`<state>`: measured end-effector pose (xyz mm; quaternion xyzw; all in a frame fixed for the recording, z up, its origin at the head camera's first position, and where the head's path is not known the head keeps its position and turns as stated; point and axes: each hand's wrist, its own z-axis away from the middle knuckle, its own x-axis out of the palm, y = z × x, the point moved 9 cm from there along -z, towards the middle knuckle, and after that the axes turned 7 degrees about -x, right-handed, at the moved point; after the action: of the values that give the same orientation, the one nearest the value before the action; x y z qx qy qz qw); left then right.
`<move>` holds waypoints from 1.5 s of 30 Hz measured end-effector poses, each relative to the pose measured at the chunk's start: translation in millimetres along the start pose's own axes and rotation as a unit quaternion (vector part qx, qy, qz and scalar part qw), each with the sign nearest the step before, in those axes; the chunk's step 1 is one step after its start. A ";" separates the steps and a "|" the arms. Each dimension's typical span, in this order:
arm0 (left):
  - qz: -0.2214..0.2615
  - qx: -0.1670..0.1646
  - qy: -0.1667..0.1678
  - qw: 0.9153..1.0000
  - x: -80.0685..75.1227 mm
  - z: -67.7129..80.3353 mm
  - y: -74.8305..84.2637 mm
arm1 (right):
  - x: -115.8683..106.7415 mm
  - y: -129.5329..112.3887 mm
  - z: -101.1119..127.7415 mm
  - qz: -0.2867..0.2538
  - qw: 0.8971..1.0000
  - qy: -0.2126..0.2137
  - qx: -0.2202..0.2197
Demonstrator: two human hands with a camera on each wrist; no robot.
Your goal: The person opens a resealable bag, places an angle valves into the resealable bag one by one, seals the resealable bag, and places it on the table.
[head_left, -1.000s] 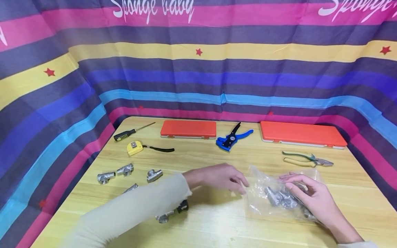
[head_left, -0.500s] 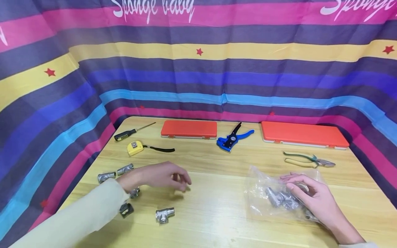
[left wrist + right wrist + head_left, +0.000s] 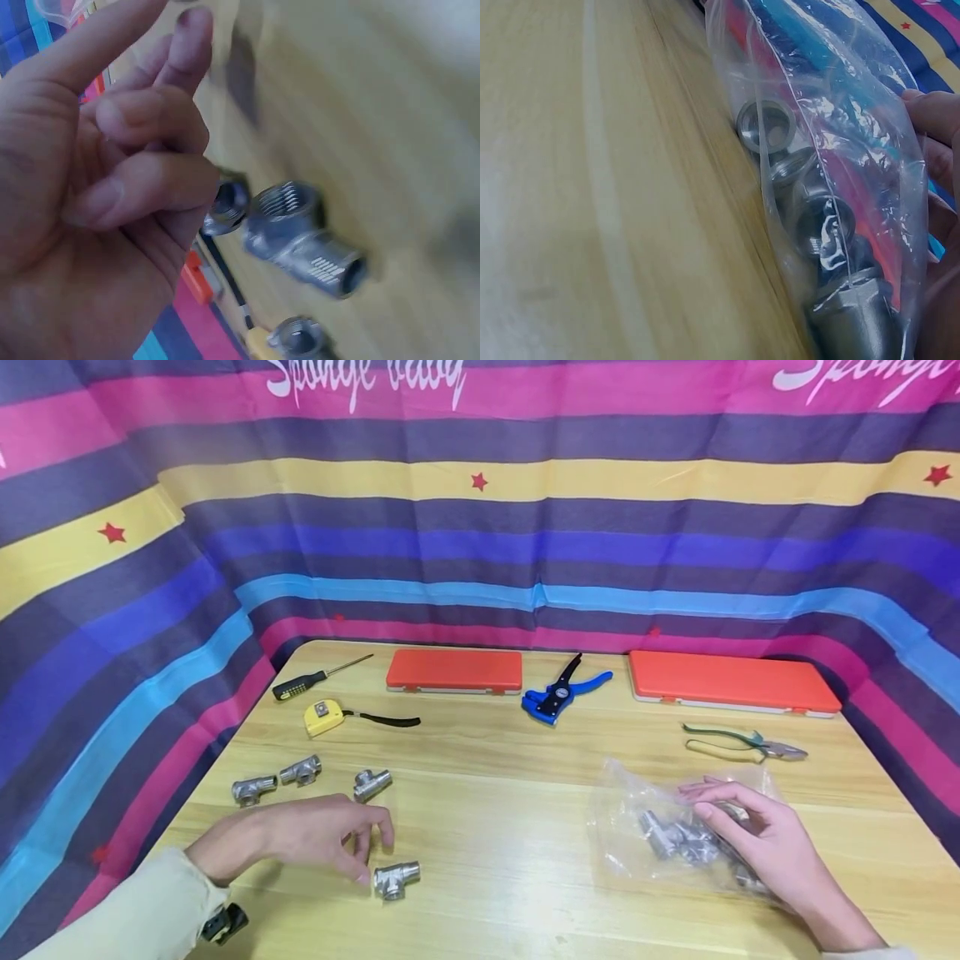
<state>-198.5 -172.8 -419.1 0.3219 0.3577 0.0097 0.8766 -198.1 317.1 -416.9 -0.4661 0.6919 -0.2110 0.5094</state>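
I count four loose metal tee fittings on the table point(image 3: 525, 827): three in a row at the left, the first point(image 3: 253, 789), the second point(image 3: 302, 770) and the third point(image 3: 372, 783), and one nearer fitting point(image 3: 396, 880) in front of them. My left hand point(image 3: 315, 839) hangs over this nearer fitting with the fingers loosely curled; the fingertips are just beside it and hold nothing. In the left wrist view the same fitting point(image 3: 304, 236) lies close to my fingers point(image 3: 150, 187). Further right I count one clear plastic bag point(image 3: 660, 827) with several more fittings inside; their number I cannot tell. My right hand point(image 3: 757, 843) lies flat on the bag, fingers relaxed and spread.

Half a second ago my left hand was more in the middle of the table; now it is nearer to me and to the left. The right hand has not moved.

At the back I see one screwdriver point(image 3: 318, 677), one yellow tape measure point(image 3: 324, 717), two orange cases, the left point(image 3: 453, 671) and the right point(image 3: 731, 683), one blue wire stripper point(image 3: 561, 692) and one pair of pliers point(image 3: 742, 745). The table is light wood, and a striped cloth point(image 3: 480, 527) with red stars surrounds it.
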 end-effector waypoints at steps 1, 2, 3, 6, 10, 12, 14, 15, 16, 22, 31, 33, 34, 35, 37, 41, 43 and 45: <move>-0.001 0.003 0.006 1.000 1.9 1.2 -1.1 | -0.2 -0.2 0.0 -0.001 1.000 0.000 -0.001; -0.002 0.006 0.012 1.000 3.6 2.3 -2.3 | -0.3 -0.2 0.1 -0.002 1.000 0.000 -0.002; -0.002 0.009 0.017 1.000 5.5 3.2 -3.3 | -0.3 0.0 0.1 -0.003 1.000 0.000 -0.002; -0.011 0.013 0.034 0.999 10.1 4.6 -6.0 | -0.6 0.7 0.7 0.002 1.000 0.001 -0.006; -0.023 0.031 0.052 0.998 14.7 4.0 -5.0 | -2.1 1.6 1.6 0.015 1.000 0.007 -0.006; -0.020 0.038 0.056 0.998 16.3 3.3 -3.6 | -2.4 1.7 1.5 0.018 1.000 0.009 -0.007; -0.011 0.039 0.057 0.998 18.1 2.8 -2.8 | -2.6 1.6 1.3 0.018 1.000 0.010 -0.009; -0.012 0.041 0.060 0.997 18.6 2.6 -1.8 | -2.4 1.6 1.2 0.018 1.000 0.010 -0.009; -0.012 0.042 0.062 0.997 19.1 2.3 -0.8 | -2.4 1.4 1.1 0.019 1.000 0.010 -0.010; -0.018 0.052 0.070 0.996 18.4 0.5 5.5 | -1.7 0.6 0.5 0.017 1.000 0.009 -0.009; 0.000 0.071 0.082 0.994 8.2 -8.9 6.2 | -2.1 -2.4 0.5 0.017 1.000 0.010 -0.012; 0.004 0.075 0.092 0.993 3.7 -14.3 9.6 | -1.8 -2.4 0.2 0.017 1.000 0.009 -0.013; 0.006 0.078 0.099 0.992 0.9 -18.1 12.5 | -1.8 -2.1 0.1 0.016 1.000 0.009 -0.013; 0.013 0.074 0.104 0.992 -1.8 -22.9 15.4 | -1.7 -1.9 0.0 0.012 1.000 0.008 -0.013; 0.029 0.067 0.114 0.991 -7.2 -33.9 23.7 | -1.9 -1.4 0.1 0.014 1.000 0.008 -0.015; 0.060 0.076 0.116 0.988 -15.5 -62.7 50.8 | -2.0 -0.5 0.2 0.013 1.000 0.005 -0.017; 0.060 0.088 0.113 0.988 -18.2 -77.9 67.8 | -1.8 -0.6 0.3 0.017 1.000 0.005 -0.016; 0.056 0.098 0.107 0.988 -19.6 -94.2 85.3 | -1.4 -0.9 0.4 0.016 1.000 0.004 -0.013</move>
<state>-254.6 -57.5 -408.8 0.4225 0.4299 0.0578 0.7958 -197.2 317.9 -415.7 -0.4608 0.7039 -0.1958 0.5038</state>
